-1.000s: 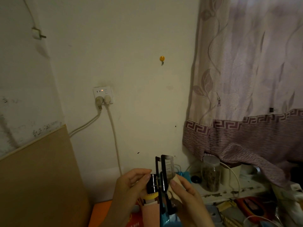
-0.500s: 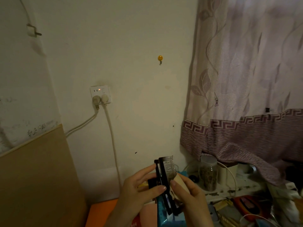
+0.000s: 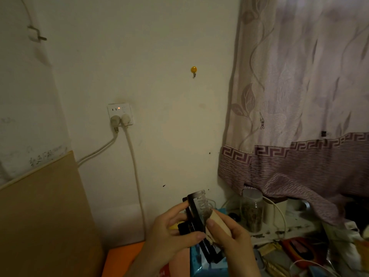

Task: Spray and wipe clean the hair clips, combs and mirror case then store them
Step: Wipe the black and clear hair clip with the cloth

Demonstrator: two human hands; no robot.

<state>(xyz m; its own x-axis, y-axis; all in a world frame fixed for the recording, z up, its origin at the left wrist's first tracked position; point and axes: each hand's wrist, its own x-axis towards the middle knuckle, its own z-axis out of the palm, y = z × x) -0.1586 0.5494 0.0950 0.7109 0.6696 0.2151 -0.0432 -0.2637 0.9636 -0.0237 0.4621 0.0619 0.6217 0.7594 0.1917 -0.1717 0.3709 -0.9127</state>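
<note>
Hair clip [image 3: 196, 215], black and clear-toothed, stood upright between my hands, below the wall socket [image 3: 120, 113]. My left hand [image 3: 171, 234] pinched its side; my right hand [image 3: 231, 238] gripped a beige cloth [image 3: 218, 222] against it. Bare wall lay behind, the curtain [image 3: 299, 116] right of the socket.

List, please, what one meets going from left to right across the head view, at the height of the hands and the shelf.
Brown board → white cable → left hand → black hair clip → right hand holding a beige cloth → clear jar → curtain hem.
</note>
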